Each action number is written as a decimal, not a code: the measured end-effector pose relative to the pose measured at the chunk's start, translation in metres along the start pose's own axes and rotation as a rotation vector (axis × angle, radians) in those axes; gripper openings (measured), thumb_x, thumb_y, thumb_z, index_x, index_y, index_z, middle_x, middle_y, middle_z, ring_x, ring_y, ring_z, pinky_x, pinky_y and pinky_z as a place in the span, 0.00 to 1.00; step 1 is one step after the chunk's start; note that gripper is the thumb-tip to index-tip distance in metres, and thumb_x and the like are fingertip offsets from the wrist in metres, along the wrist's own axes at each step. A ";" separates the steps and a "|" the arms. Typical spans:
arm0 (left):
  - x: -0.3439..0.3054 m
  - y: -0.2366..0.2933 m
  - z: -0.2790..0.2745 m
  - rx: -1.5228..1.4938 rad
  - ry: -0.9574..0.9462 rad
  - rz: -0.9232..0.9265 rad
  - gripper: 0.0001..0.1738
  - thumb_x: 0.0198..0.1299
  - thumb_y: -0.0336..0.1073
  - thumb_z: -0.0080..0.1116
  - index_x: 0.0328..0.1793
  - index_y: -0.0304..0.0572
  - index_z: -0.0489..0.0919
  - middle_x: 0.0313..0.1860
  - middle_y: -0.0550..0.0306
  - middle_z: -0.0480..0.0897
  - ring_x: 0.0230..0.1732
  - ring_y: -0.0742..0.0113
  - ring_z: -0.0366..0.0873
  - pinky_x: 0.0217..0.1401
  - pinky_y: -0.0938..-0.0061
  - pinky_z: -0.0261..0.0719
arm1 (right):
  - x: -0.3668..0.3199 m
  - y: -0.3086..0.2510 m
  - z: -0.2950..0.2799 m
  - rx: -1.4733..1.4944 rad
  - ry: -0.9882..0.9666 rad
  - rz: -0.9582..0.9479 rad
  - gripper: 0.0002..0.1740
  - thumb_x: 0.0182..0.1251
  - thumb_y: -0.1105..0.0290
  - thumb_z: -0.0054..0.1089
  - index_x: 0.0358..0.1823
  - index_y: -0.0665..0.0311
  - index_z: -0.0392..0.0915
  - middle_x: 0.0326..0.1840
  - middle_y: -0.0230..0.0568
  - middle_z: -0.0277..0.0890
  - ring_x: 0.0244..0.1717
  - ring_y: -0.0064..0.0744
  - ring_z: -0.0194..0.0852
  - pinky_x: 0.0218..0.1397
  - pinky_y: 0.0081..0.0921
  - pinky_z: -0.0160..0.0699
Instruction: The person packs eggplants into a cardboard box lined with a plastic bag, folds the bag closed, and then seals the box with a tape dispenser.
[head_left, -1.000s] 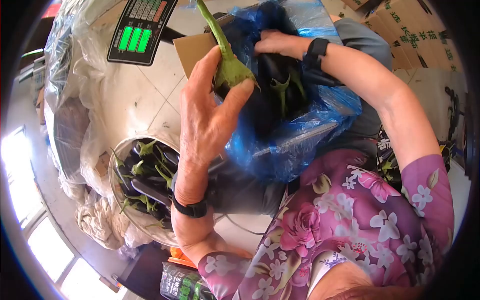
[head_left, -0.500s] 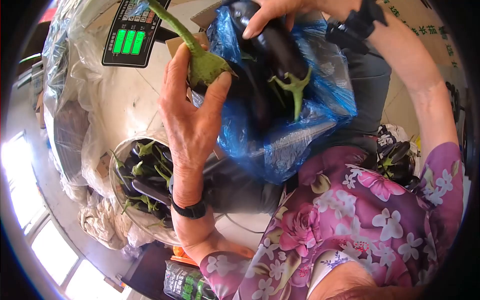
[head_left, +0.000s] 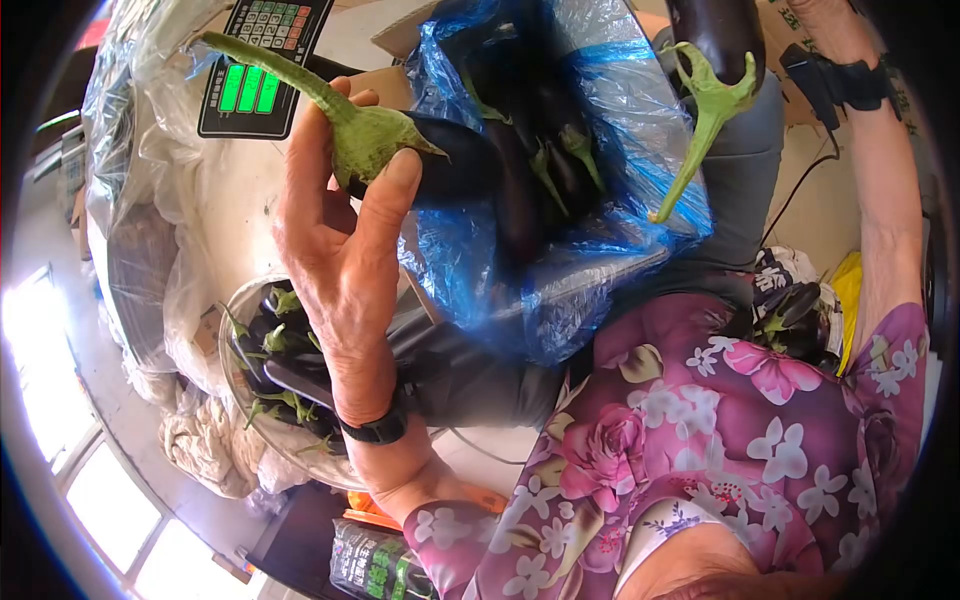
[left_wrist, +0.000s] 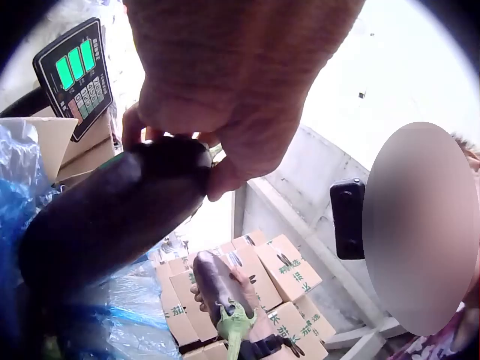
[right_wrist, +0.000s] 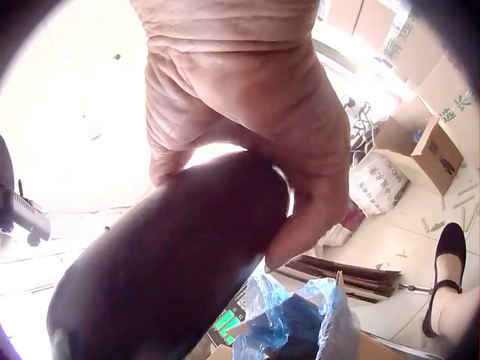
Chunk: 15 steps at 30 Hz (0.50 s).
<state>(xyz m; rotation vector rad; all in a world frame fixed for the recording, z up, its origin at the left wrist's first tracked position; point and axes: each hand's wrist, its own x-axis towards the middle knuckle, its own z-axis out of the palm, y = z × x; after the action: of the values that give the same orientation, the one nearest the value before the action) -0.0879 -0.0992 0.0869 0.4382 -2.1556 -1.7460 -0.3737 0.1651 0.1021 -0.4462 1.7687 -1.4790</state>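
While both eggplants are held clear of the pile, the grips differ. Left hand [head_left: 340,240]: the fingers grasp one eggplant [head_left: 455,165] around its green calyx [head_left: 375,142], thumb laid along the collar, the curved stem projecting past the hand toward the scale display [head_left: 250,92]; the dark body extends over the near side of a blue plastic bag [head_left: 640,110], which lines a cardboard carton holding more eggplants [head_left: 560,150]. Right hand [right_wrist: 247,105]: the fingers clasp a second eggplant [right_wrist: 172,255] about its body toward the rounded end, beside the bag, with calyx and stem pointing back toward the person.

Handling, as judged from appearance: each fruit is probably moderately heavy for its length, firm but slightly yielding, with glossy skin likely to slip under a light touch and to bruise under a hard one. The matte calyx should give better purchase, though it may be prickly; the stem could snap if it bore the full weight.
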 end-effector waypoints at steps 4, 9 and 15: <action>0.000 0.000 0.002 -0.009 -0.039 -0.039 0.34 0.60 0.29 0.67 0.72 0.28 0.69 0.61 0.46 0.79 0.57 0.65 0.77 0.62 0.69 0.76 | -0.009 -0.001 0.034 -0.034 -0.087 -0.203 0.47 0.53 0.62 0.78 0.71 0.70 0.60 0.56 0.48 0.75 0.49 0.37 0.81 0.52 0.34 0.85; 0.004 -0.001 -0.002 0.006 -0.013 -0.016 0.33 0.60 0.29 0.66 0.71 0.28 0.70 0.61 0.47 0.79 0.57 0.64 0.78 0.62 0.70 0.76 | -0.012 -0.020 0.083 -0.106 -0.228 -0.562 0.49 0.50 0.65 0.80 0.71 0.70 0.60 0.58 0.48 0.75 0.53 0.40 0.80 0.58 0.36 0.82; 0.002 0.003 -0.012 -0.041 0.029 -0.026 0.32 0.59 0.28 0.66 0.70 0.28 0.71 0.61 0.48 0.79 0.56 0.65 0.79 0.60 0.72 0.78 | -0.026 -0.061 0.114 -0.270 -0.352 -0.312 0.51 0.43 0.72 0.82 0.71 0.62 0.63 0.61 0.47 0.75 0.64 0.44 0.74 0.71 0.39 0.71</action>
<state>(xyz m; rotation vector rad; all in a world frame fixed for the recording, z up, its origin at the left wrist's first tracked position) -0.0843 -0.1095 0.0921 0.4801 -2.0986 -1.7835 -0.2858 0.0906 0.1647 -1.0937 1.6667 -1.2670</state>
